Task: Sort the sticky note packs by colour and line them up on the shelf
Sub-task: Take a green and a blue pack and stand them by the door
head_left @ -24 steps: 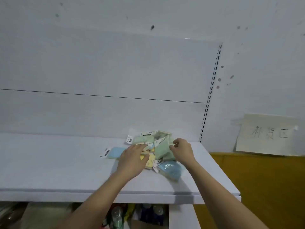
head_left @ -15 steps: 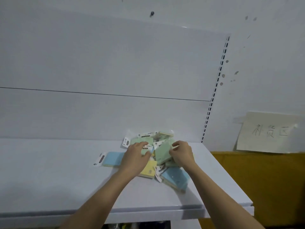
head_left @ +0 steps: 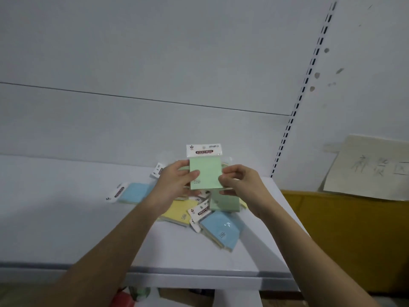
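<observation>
A green sticky note pack (head_left: pixel 205 171) with a white header card is held upright above the pile. My left hand (head_left: pixel 177 182) grips its left edge and my right hand (head_left: pixel 241 182) pinches its right edge. Under the hands a loose pile lies on the white shelf (head_left: pixel 55 218): a yellow pack (head_left: pixel 179 210), a blue pack (head_left: pixel 222 229) at the front right, another green pack (head_left: pixel 223 201) and a blue pack (head_left: pixel 132 192) apart on the left. Part of the pile is hidden behind my hands.
The shelf's back panel (head_left: pixel 132 120) rises behind the pile, with a slotted upright (head_left: pixel 294 116) at its right end. A paper sign (head_left: pixel 371 167) hangs over a yellow panel (head_left: pixel 354 235) right of the shelf. Items show on the level below (head_left: pixel 130 298).
Both hands have lifted one green pack out of the pile and now hold it upright between them. The view has moved closer to the shelf.
</observation>
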